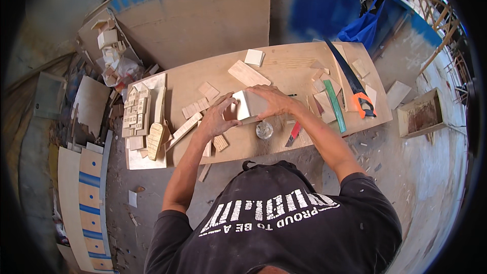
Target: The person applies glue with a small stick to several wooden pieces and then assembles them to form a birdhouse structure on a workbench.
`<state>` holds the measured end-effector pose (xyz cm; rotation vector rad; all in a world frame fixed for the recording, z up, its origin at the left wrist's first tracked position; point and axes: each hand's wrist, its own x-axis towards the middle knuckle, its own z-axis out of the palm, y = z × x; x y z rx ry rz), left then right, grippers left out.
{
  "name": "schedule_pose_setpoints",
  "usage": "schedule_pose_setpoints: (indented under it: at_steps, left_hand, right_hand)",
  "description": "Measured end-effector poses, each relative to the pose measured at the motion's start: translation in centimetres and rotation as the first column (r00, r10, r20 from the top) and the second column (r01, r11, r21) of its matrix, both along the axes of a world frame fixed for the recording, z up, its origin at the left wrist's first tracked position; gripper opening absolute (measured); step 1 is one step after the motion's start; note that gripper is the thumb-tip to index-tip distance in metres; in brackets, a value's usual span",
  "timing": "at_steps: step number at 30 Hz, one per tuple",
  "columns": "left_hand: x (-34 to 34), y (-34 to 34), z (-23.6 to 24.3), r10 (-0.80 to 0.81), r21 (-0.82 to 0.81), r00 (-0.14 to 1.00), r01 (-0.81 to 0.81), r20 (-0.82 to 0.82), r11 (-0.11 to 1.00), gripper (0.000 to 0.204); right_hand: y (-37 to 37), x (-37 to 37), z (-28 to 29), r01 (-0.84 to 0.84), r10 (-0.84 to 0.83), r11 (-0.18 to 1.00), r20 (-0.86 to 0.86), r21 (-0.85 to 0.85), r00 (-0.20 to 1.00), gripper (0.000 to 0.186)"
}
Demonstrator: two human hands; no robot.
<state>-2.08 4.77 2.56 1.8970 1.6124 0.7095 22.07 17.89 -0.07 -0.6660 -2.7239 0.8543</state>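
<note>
Over the middle of the wooden worktable (284, 63), a small box-shaped piece of pale wood (242, 105) is held between my two hands. My left hand (219, 116) curves round its left side, thumb toward me. On the other side my right hand (274, 100) grips it, fingers over the top edge. Just below the piece stands a small clear round container (264, 130), contents too small to make out. A red-handled cutter (293, 133) lies to its right. Wood blocks (248, 72) and strips (184, 131) are spread around my hands.
At the table's left end sits a carved wooden house model (137, 110) on a board. A green ruler (335, 105) and a handsaw (362, 102) with an orange handle lie at the right among offcuts. A blue bag (361, 28) hangs behind; an open wooden box (421, 114) stands right.
</note>
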Motion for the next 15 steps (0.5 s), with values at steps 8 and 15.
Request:
schedule_pose_setpoints:
  at_steps: [8, 15]
  left_hand:
    - [-3.2, -2.6, -5.2, 0.214, -0.092, 0.948, -0.197, 0.237, 0.976, 0.114]
    - [-0.6, -1.6, -12.0, 0.235, -0.111, 0.889, -0.208, 0.392, 0.972, 0.109]
  right_hand:
    - [-0.8, 7.0, -3.9, 0.323, -0.353, 0.92, -0.108, -0.221, 0.929, 0.124]
    - [-3.9, 1.5, -11.5, 0.372, -0.39, 0.904, -0.051, -0.211, 0.919, 0.116]
